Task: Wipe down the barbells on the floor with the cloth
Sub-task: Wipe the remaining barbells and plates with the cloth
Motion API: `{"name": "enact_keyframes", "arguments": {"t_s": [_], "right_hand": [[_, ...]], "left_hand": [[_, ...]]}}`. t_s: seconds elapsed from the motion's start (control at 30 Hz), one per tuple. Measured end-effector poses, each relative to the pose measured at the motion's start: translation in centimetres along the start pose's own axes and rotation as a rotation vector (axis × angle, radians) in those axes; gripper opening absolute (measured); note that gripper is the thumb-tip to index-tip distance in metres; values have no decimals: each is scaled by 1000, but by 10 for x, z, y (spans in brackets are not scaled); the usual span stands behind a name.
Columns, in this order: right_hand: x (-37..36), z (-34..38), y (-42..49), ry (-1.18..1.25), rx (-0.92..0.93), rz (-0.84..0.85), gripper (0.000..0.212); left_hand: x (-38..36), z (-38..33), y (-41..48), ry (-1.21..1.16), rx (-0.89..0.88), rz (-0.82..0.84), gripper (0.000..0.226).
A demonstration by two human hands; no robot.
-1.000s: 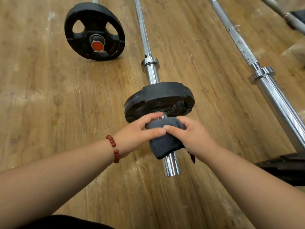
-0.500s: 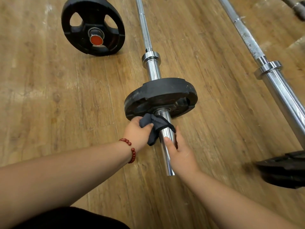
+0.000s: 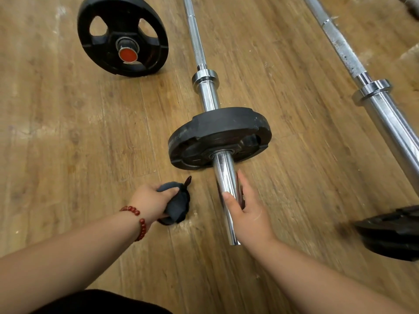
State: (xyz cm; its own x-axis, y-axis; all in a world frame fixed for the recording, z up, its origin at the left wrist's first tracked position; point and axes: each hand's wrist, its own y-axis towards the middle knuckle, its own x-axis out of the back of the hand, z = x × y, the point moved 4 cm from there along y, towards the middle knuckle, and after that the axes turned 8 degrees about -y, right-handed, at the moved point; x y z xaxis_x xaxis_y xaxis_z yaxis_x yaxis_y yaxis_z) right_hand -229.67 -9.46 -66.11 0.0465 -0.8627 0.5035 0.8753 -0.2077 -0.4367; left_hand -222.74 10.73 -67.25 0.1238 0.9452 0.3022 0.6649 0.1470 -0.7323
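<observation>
Left hand [image 3: 150, 201] clenches the cloth [image 3: 178, 206], now pulled off the barbell [image 3: 223, 175] toward lower left; my right hand [image 3: 248, 214] grips its end. Wiping paused; this end likely done.

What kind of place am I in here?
Probably a gym or weight room: a chrome barbell carrying a black weight plate, a second bar beside it, all on a wooden floor.

A bracelet [image 3: 142, 223] of round red-brown beads circles the left wrist. Both forearms are bare. Black clothing [image 3: 102, 302] shows at the bottom edge.
</observation>
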Motion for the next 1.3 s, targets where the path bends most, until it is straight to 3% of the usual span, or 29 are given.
{"name": "enact_keyframes", "arguments": {"t_s": [0.2,0.33,0.47,0.57,0.63,0.73,0.9,1.1,1.3], "right_hand": [[-5,-2,2,13,-13,3,63],[-5,1,-1,-19,-3,16,61],[-4,1,-1,-32,-3,20,62],[-2,0,1,-20,4,-9,61],[-2,0,1,-17,5,-16,61],[-3,-1,1,-35,1,-12,61],[-4,0,2,-18,-8,-46,61],[-4,-2,0,-14,-2,-15,62],[-3,-1,0,7,-15,-13,61]], "left_hand": [[-58,-27,-13,-494,9,267,19],[-75,-37,-4,-695,66,172,26],[-85,-34,-15,-566,45,161,29],[-84,-25,-31,-257,-189,248,32],[-79,-34,-31,-226,-249,162,24],[-81,-49,-14,-220,-155,37,29],[-84,-19,-35,-66,-122,196,24],[-74,-49,-14,-434,-156,48,17],[-81,-8,-42,-41,-154,246,20]]}}
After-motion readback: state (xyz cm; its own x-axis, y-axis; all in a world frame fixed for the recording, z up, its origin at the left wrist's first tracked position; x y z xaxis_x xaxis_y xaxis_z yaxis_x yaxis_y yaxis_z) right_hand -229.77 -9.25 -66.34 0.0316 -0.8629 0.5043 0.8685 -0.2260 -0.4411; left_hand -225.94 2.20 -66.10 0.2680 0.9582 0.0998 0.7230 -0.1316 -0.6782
